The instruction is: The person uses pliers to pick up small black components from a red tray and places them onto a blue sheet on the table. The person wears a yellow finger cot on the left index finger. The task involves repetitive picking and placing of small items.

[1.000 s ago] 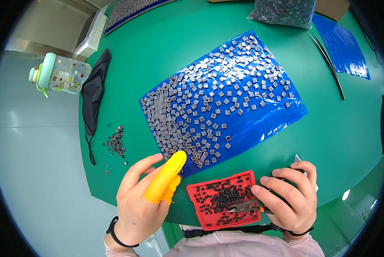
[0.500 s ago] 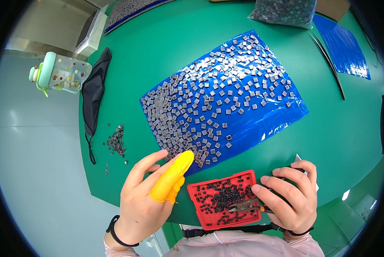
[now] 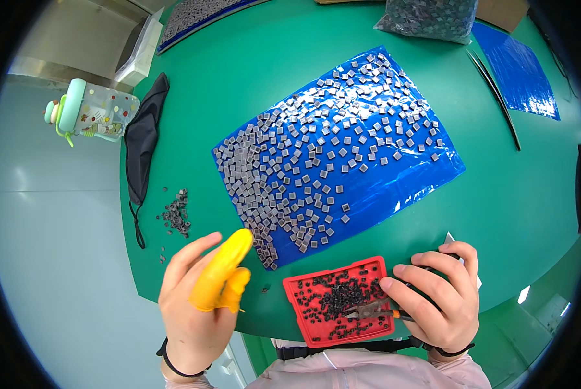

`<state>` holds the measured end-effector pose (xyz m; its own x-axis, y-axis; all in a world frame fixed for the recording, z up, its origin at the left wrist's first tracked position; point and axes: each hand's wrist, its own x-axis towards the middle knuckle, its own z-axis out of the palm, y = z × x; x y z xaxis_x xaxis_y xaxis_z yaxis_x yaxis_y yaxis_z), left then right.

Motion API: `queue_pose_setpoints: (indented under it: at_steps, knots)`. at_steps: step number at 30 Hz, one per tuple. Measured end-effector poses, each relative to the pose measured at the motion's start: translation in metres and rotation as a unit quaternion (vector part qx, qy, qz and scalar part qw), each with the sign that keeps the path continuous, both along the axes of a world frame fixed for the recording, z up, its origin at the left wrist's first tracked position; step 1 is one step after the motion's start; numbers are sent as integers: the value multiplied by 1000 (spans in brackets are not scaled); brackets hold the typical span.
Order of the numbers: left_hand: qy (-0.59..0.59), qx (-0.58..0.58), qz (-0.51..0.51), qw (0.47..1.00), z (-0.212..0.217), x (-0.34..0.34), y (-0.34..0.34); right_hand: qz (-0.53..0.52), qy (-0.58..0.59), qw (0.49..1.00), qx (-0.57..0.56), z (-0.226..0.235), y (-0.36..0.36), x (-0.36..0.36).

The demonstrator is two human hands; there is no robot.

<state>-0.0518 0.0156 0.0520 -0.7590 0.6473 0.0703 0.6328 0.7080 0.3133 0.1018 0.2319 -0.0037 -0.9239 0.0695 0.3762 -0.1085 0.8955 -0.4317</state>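
My left hand (image 3: 198,318) hovers over the table just left of the near corner of a blue film sheet (image 3: 394,194). Yellow finger covers (image 3: 222,269) sit on its index finger and thumb. The fingers are apart, and nothing shows between them. Many small grey square pieces (image 3: 245,168) lie on the sheet, densest along its left side. My right hand (image 3: 443,298) is closed around pliers (image 3: 375,310) with orange and black handles, partly hidden by the fingers. The plier jaws lie over a red tray (image 3: 293,301) of tiny black parts (image 3: 342,299).
A small heap of dark bits (image 3: 175,212) lies left of the sheet, by a black face mask (image 3: 141,139) and a clear bottle (image 3: 105,110). Tweezers (image 3: 498,97), another blue sheet (image 3: 520,71) and a filled clear bag (image 3: 430,19) are at far right.
My left hand has moved left and back, off the sheet's near corner, uncovering grey pieces and a small dark bit on the table. My right hand stays in place with the pliers.
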Motion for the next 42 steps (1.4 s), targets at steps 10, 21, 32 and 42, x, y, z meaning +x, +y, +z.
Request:
queue_pose_setpoints:
  at_steps: [10, 21, 32, 42]
  knots:
    - [-1, 48, 223, 974, -18, 21, -32, -20, -1, 1000, -13, 1, -6, -1]
    - [9, -31, 100, 994, -14, -3, -32, -8, 8, 1000, -8, 5, -8, -4]
    - [37, 26, 142, 989, -13, 14, -39, -4, 14, 1000, -22, 6, -6, -4]
    - [-418, 301, 149, 844, 1, 49, -14, -8, 28, 996, -86, 16, -19, -9]
